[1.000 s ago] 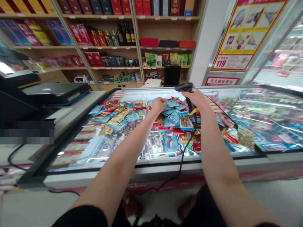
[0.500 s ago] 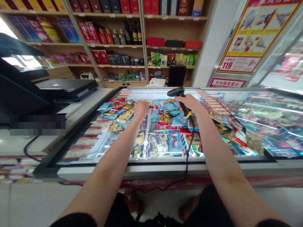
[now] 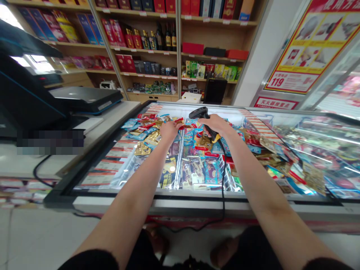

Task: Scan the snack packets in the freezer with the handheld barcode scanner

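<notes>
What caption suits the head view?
Left hand at shiny packets, right hand holding a scanner above a glass-topped case.

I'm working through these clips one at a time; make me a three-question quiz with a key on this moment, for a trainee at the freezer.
1. Multiple choice. What grips the handheld barcode scanner?
A) left only
B) right only
C) both
D) neither
2. True or false. The scanner's black cord runs down over the near edge of the chest freezer.
3. Fill in the blank. The wall poster at the right shows the large red number ___.

Key:
1. B: the right hand has its fingers around the handle; the left hand is at the snack packets.
2. True.
3. 119.
</notes>
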`<state>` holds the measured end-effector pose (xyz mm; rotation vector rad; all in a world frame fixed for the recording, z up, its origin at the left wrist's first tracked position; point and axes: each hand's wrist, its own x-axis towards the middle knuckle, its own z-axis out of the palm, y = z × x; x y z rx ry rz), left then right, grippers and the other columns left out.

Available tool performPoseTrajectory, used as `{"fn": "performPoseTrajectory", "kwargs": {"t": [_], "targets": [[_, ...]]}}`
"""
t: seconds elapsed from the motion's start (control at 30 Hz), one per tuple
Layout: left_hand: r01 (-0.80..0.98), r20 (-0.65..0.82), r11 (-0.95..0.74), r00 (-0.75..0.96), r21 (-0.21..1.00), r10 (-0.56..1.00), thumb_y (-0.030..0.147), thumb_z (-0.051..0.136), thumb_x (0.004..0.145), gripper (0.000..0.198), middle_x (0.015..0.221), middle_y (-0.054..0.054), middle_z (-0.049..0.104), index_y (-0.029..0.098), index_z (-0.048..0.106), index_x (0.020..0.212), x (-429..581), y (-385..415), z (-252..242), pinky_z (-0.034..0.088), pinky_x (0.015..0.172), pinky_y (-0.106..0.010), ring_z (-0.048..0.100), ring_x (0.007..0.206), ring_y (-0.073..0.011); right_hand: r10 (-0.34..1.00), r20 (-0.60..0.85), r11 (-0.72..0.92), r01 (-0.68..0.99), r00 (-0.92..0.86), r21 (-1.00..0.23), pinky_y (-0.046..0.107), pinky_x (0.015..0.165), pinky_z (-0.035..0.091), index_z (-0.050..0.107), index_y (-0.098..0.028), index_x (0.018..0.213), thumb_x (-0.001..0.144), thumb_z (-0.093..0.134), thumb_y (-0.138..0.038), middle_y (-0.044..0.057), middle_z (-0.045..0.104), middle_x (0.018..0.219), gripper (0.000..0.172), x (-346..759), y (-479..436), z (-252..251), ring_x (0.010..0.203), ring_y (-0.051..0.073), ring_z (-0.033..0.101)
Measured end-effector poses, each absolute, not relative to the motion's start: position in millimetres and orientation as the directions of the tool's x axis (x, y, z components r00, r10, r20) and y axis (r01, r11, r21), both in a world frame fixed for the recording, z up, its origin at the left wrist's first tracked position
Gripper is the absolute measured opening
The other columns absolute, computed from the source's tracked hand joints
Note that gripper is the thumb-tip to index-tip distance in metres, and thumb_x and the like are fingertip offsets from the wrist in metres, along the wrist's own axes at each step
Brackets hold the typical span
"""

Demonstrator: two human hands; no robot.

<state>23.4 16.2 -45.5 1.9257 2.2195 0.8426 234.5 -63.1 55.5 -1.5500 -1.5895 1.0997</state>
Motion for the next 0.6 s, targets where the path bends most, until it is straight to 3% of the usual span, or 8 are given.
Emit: {"fn": "performPoseTrajectory", "kwargs": {"t": [0.1, 0.17, 0.3, 0.37, 0.5, 0.6], "targets": [[0.862, 0.251, 0.083, -0.236, 0.499, 0.939, 0.061, 0.074, 0.087, 0.038, 0.11, -0.017, 0.078, 0.023, 0.079, 0.092, 24.4, 23.8, -44.7, 0.05, 0.1, -0.045, 0.065, 0.121, -0.0389, 0.99, -0.103, -0.053, 0.441, -0.091, -0.896, 0.026, 0.045, 0.046, 0.055, -0.021, 0.063, 0.091, 0.076, -0.033, 0.002, 0.057, 0.047, 0.037, 237.5, -60.4, 54.2, 0.041, 0.015, 0.051], [0.843, 0.226, 0.1, -0.253, 0.529, 0.941, 0.058, 0.083, 0.08, 0.041, 0.113, -0.017, 0.078, 0.023, 0.077, 0.1, 24.7, 27.3, -44.2, 0.049, 0.102, -0.043, 0.064, 0.124, -0.0383, 0.99, -0.111, -0.061, 0.446, -0.087, -0.893, 0.027, 0.045, 0.046, 0.055, -0.021, 0.062, 0.091, 0.075, -0.034, 0.002, 0.057, 0.046, 0.037, 239.5, -59.0, 53.5, 0.042, 0.015, 0.051], [0.83, 0.193, 0.104, -0.246, 0.548, 0.95, 0.054, 0.094, 0.065, 0.082, 0.128, -0.018, 0.074, 0.023, 0.065, 0.134, 23.4, 28.0, -41.8, 0.047, 0.108, -0.042, 0.059, 0.134, -0.0394, 0.99, -0.108, -0.059, 0.45, -0.085, -0.891, 0.026, 0.042, 0.043, 0.055, -0.021, 0.063, 0.091, 0.076, -0.035, 0.002, 0.056, 0.046, 0.038, 238.5, -60.6, 54.0, 0.042, 0.015, 0.051], [0.836, 0.163, 0.102, -0.223, 0.539, 0.961, 0.051, 0.094, 0.064, 0.088, 0.131, -0.018, 0.074, 0.022, 0.061, 0.141, 22.5, 26.3, -39.7, 0.045, 0.11, -0.043, 0.057, 0.137, -0.0401, 0.991, -0.105, -0.059, 0.445, -0.079, -0.893, 0.025, 0.042, 0.042, 0.054, -0.021, 0.064, 0.091, 0.078, -0.034, 0.001, 0.056, 0.047, 0.038, 235.9, -63.4, 55.1, 0.042, 0.014, 0.051], [0.816, 0.127, 0.063, -0.165, 0.575, 0.978, 0.038, 0.094, 0.062, 0.079, 0.121, -0.012, 0.078, 0.025, 0.067, 0.136, 20.5, 24.6, -35.8, 0.046, 0.109, -0.041, 0.064, 0.13, -0.036, 0.991, -0.107, -0.062, 0.428, -0.082, -0.902, 0.024, 0.042, 0.042, 0.053, -0.02, 0.065, 0.092, 0.078, -0.032, 0.0, 0.055, 0.046, 0.038, 232.0, -68.7, 56.4, 0.041, 0.013, 0.05], [0.742, 0.114, 0.002, -0.106, 0.67, 0.988, 0.022, 0.09, 0.057, 0.063, 0.103, -0.006, 0.08, 0.028, 0.078, 0.118, 18.9, 27.3, -34.6, 0.05, 0.101, -0.037, 0.072, 0.114, -0.0335, 0.991, -0.103, -0.057, 0.425, -0.086, -0.904, 0.023, 0.042, 0.043, 0.053, -0.02, 0.064, 0.092, 0.077, -0.031, 0.0, 0.055, 0.046, 0.038, 232.2, -69.6, 56.1, 0.04, 0.012, 0.05]]}}
